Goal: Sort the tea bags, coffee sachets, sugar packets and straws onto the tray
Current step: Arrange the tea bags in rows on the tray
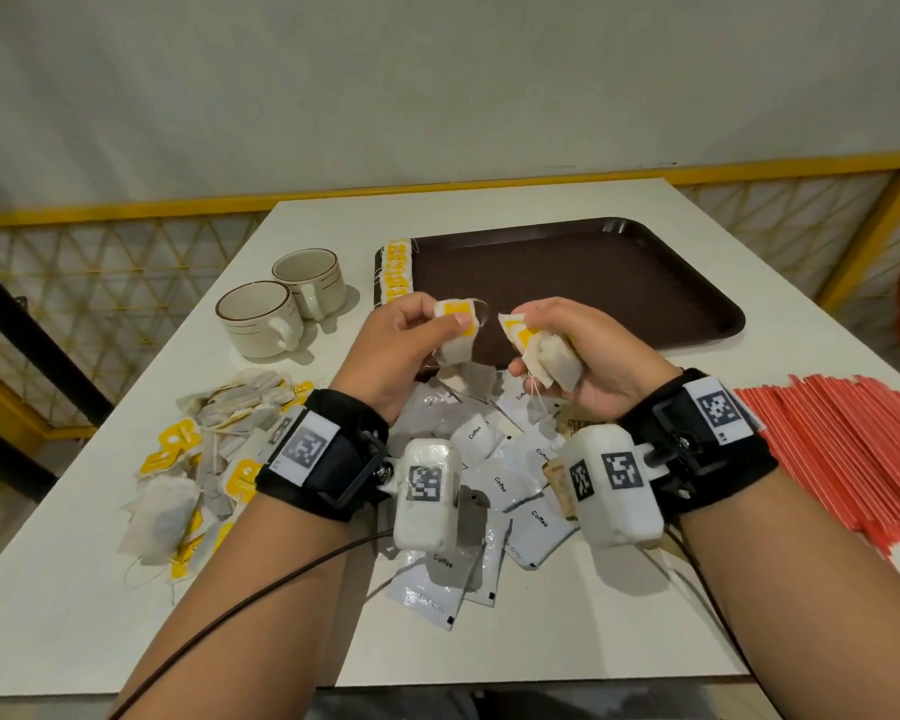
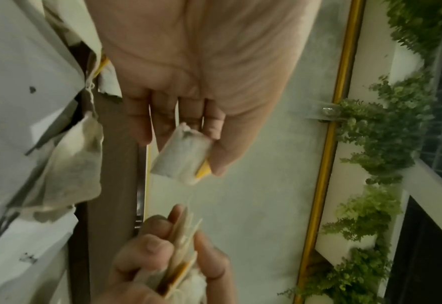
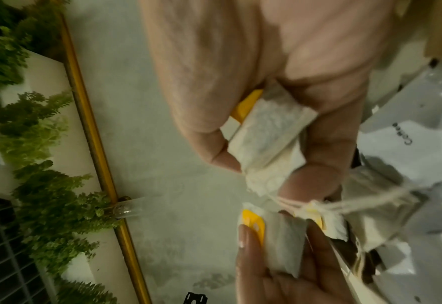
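Left hand (image 1: 404, 340) pinches tea bag (image 1: 455, 332); right hand (image 1: 588, 350), palm up, grips tea-bag bundle (image 1: 546, 356).

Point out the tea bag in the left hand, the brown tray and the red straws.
Tea bag in the left hand (image 1: 457, 330): head view, on its paper body under the thumb.
Brown tray (image 1: 593, 283): head view, on its bare floor.
Red straws (image 1: 848, 449): head view, middle of the pile.

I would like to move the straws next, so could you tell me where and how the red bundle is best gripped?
Grip the red straws across their middle, coming from above with the fingers wrapped crosswise. They lie flat on the table, side by side and roughly parallel, so a mid-length hold should probably keep both ends level and the bundle together.
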A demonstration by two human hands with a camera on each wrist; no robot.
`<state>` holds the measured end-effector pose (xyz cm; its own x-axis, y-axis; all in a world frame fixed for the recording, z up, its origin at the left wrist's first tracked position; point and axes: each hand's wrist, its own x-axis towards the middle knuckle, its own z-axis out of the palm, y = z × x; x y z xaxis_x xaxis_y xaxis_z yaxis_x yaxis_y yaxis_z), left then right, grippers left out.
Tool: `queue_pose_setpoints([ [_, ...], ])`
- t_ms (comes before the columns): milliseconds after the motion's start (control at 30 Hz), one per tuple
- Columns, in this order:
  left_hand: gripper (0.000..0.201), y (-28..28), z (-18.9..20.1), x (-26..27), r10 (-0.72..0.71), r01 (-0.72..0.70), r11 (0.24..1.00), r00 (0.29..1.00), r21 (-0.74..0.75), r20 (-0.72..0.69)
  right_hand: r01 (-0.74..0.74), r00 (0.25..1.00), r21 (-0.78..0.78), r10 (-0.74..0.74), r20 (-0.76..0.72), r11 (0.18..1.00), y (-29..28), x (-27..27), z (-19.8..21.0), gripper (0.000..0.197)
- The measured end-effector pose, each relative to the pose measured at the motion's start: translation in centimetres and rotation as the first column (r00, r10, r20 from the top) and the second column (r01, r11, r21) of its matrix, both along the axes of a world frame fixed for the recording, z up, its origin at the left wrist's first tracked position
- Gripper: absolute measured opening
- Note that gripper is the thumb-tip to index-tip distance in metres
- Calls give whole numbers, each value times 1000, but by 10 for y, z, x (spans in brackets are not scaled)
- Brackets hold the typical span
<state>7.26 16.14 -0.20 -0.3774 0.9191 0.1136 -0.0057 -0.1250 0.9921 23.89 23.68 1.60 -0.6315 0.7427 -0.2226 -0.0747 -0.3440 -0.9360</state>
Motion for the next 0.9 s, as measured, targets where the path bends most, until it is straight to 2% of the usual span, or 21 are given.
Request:
queue_pose_setpoints([
  [67, 13, 0, 0, -2, 14, -15, 1000, 1000, 6, 23, -7, 1000, 39, 6, 23, 999, -1, 0, -1, 15],
  [133, 11, 1, -1, -3, 23, -23, 1000, 999, 4, 41, 4, 999, 83, -8, 41, 997, 0, 0, -2, 15],
  [267, 12, 2, -4, -5, 67, -67, 998, 997, 21, -30, 31, 1000, 84, -31, 1, 996, 0, 1, -3, 11],
  [367, 18, 1, -5, -4, 106, -101, 993, 989, 57, -104, 33, 998, 38, -31, -57, 999, -1, 0, -2, 10],
  [467, 24, -1, -2, 1, 72, -55, 994, 977, 89, -202, 19, 990, -70, -28, -135, 997, -1, 0, 0, 11],
  [600, 29, -4, 0, 9, 15, -6, 1000, 938, 28, -346, -10, 981, -132, -16, -195, 991, -3, -2, 0, 19],
  [767, 12, -3, 1, 17, 24, -27, 1000, 965, -9, -260, -61, 979, -69, 46, -199, 996, -6, -3, -1, 21],
  [900, 9, -5, 0, 18, -22, 27, 999, 963, 17, -267, -102, 980, 0, 100, -174, 995, -9, -3, -4, 30],
])
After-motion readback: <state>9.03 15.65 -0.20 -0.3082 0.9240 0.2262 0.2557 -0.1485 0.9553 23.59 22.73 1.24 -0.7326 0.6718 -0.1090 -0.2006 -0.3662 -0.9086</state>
